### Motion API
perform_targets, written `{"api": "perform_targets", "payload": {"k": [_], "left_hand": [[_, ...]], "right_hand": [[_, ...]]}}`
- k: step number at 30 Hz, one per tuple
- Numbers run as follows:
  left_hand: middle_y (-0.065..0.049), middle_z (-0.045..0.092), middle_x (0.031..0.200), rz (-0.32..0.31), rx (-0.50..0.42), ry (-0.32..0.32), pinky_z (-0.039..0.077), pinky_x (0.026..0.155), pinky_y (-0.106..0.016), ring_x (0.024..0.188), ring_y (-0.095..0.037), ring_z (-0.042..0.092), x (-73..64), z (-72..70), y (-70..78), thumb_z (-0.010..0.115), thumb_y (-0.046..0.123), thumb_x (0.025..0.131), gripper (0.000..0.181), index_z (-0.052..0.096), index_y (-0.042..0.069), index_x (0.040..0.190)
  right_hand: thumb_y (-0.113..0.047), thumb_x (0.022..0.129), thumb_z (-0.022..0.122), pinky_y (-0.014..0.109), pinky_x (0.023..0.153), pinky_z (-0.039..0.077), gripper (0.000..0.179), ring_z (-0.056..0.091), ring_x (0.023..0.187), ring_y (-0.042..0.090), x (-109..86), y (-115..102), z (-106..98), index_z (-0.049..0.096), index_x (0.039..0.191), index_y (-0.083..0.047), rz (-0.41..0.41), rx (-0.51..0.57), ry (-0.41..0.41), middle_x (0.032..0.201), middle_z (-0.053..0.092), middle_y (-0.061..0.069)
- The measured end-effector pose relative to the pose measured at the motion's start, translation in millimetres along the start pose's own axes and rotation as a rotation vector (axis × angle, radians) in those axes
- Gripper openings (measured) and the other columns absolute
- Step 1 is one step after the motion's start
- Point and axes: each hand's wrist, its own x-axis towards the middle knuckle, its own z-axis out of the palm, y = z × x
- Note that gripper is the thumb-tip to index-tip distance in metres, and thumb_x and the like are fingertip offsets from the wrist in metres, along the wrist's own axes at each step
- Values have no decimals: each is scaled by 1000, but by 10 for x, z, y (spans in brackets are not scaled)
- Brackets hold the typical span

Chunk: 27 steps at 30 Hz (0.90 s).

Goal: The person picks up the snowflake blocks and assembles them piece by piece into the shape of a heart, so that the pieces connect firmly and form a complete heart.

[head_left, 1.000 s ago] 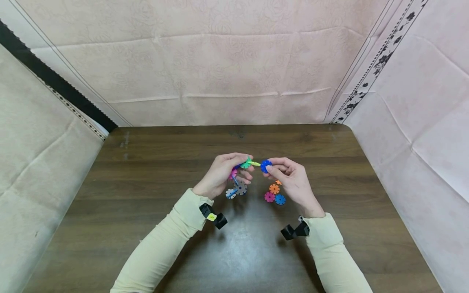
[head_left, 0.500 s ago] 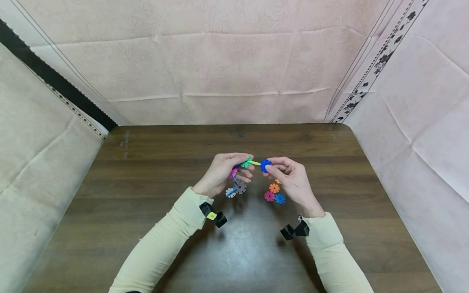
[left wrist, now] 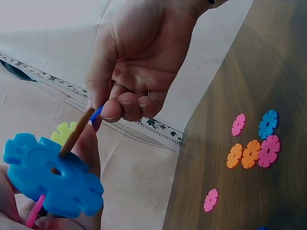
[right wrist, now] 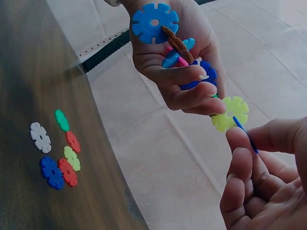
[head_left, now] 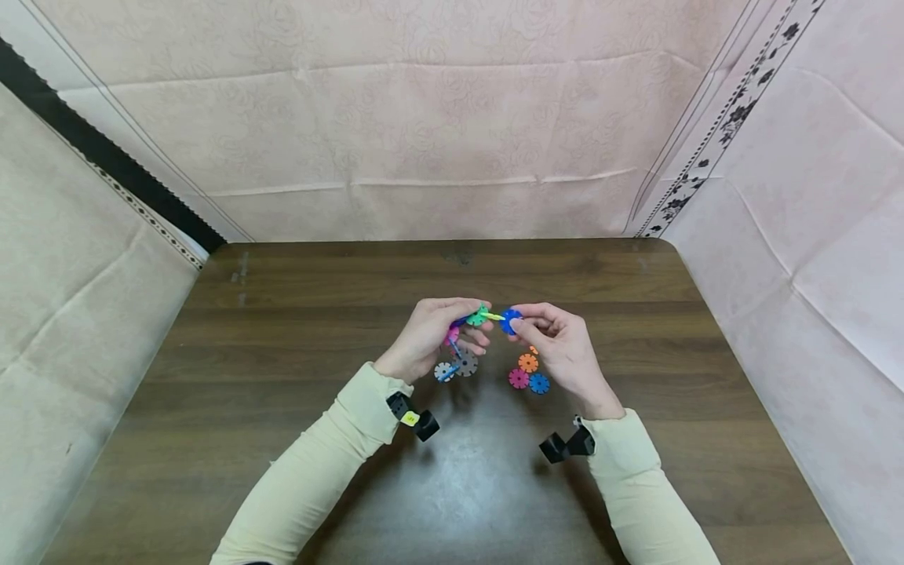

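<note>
The left hand grips a chain of notched plastic discs; the right hand pinches a dark blue end disc between thumb and fingers. The hands are near each other but not touching.

Status: the assembly appears part-built. From the outer end, the joined run reads: light blue disc, brown-looking disc, pink disc, a second light blue disc, a dark blue disc, green disc, yellow-green disc. The end disc meets the yellow-green disc at its rim; whether the slots are fully seated cannot be confirmed. Not joined: loose discs lying flat on the worktop, including orange, pink and blue ones on the right, and white, green, red, yellow-green and dark blue ones in the right wrist view.

Appearance: the chain is held above the worktop, between and beside the hands. Each disc is flower-shaped, with rim notches; a centre hole shows on the large light blue one. Neighbouring discs interlock at an angle, so several show only as thin edges.
</note>
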Motion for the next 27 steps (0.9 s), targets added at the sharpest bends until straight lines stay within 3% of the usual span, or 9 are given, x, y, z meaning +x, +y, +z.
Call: {"api": "perform_targets", "payload": {"k": [11,17,23,27], "left_hand": [[-20,70,87,19,-21,1,59,68,-37,67,-19,70,2,27,5,61,19,97,34,64,-10,115],[-16,70,84,24,-5,-17,59,67,-37,66,-19,70,18,36,15,59,19,98,35,63,-11,117],[-23,70,95,4,30,-50,58,75,-40,72,-20,71,17,41,-3,59,23,98,37,63,-9,117],[-21,70,97,-7,44,-79,57,78,-41,74,-20,71,11,41,-26,57,23,99,35,63,-6,118]], "right_hand": [[-16,95,64,22,64,53,25,67,77,18,30,-65,30,67,115,-1,-14,-97,9,92,69,19],[-13,94,64,21,58,50,24,67,76,17,54,-53,23,67,114,1,-61,-101,17,90,68,22],[-12,95,63,22,65,55,25,65,74,12,82,-57,10,67,115,3,-50,-63,81,90,68,20],[-10,95,63,24,70,56,26,65,73,11,81,-107,30,66,116,5,-28,-39,105,89,68,22]]}}
